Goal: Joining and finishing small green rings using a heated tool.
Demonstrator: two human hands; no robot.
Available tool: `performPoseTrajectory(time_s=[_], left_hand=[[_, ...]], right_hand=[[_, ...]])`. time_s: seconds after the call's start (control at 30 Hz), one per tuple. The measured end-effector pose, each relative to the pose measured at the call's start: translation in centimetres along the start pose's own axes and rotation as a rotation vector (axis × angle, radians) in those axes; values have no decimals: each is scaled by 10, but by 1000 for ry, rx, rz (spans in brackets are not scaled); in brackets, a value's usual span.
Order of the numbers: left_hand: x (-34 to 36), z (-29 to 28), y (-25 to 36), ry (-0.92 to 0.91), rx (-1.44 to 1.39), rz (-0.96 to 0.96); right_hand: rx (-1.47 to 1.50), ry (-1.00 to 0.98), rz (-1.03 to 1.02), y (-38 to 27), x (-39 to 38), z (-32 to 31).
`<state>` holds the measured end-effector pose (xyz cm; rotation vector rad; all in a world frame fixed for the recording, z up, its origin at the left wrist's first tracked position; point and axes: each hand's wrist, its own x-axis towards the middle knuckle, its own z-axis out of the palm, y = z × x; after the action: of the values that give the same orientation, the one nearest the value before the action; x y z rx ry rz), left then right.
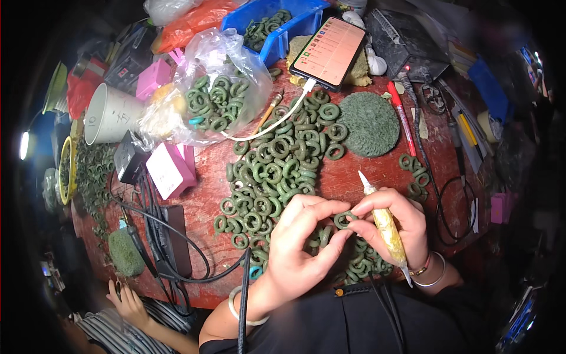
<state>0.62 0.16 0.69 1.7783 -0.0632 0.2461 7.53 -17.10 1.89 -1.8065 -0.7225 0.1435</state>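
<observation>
Left hand (298, 236) and right hand (392, 227) each pinch one green ring (344, 220) at 6 o'clock, right also gripping a yellow-wrapped tool (386, 227); looks early: dozens-deep ring pile (277, 171) on table (200, 206), one full bag (215, 97) at 11, one blue bin (277, 23) at 12.

At the lower middle of the frame, the left hand (300, 236) and right hand (392, 227) meet over a red counter (200, 206), pinching one green ring (344, 219) between their fingertips. The right hand also grips a yellow-wrapped pointed tool (384, 227), tip tilted up-left. A broad heap of green rings (277, 171) spreads across the centre. At upper left sits a clear plastic bag of rings (215, 100); above centre a phone (329, 52) lies lit, beside a round green pad (369, 124).
</observation>
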Motion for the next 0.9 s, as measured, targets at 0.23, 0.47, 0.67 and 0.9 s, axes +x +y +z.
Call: performPoseTrajectory(time_s=[0.23,0.47,0.67,0.9], left_hand=[[0,0,-2,19,-31,-17],[-1,0,2,30,-87,-55],[-2,-9,12,-102,-515,-505],[-3,-5,8,-63,-504,-468]], right_hand=[[326,-2,336,-4,-4,-1],[210,40,24,5,-3,-1],[136,15,-93,3,-1,-2],[34,-42,-192,7,2,-4]])
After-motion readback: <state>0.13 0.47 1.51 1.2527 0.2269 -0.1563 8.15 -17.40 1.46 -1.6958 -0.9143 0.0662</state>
